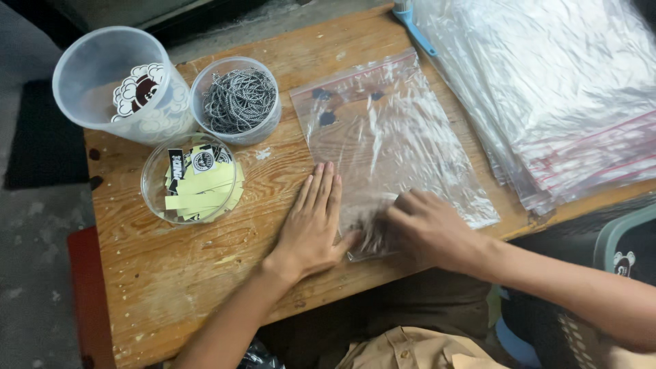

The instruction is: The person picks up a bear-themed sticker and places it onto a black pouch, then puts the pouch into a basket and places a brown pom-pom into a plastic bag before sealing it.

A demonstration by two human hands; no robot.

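Three clear tubs are seen on the counter (pixel 171 273): sticker tub (pixel 102 82), chain tub (pixel 239 101), label tub (pixel 195 184). A bag stack (pixel 567 102) is laid beside.

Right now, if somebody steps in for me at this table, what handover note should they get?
Left hand: flat on the wooden table, fingers touching the left edge of the clear zip bag.
Right hand: pressing on the bag's near end.
Bag lies flat; nothing visible inside it.
Stack of same bags at right.
Tubs at left: ball chains, paper tags, stickers.
Done: one bag laid out. Left: not clear from here.
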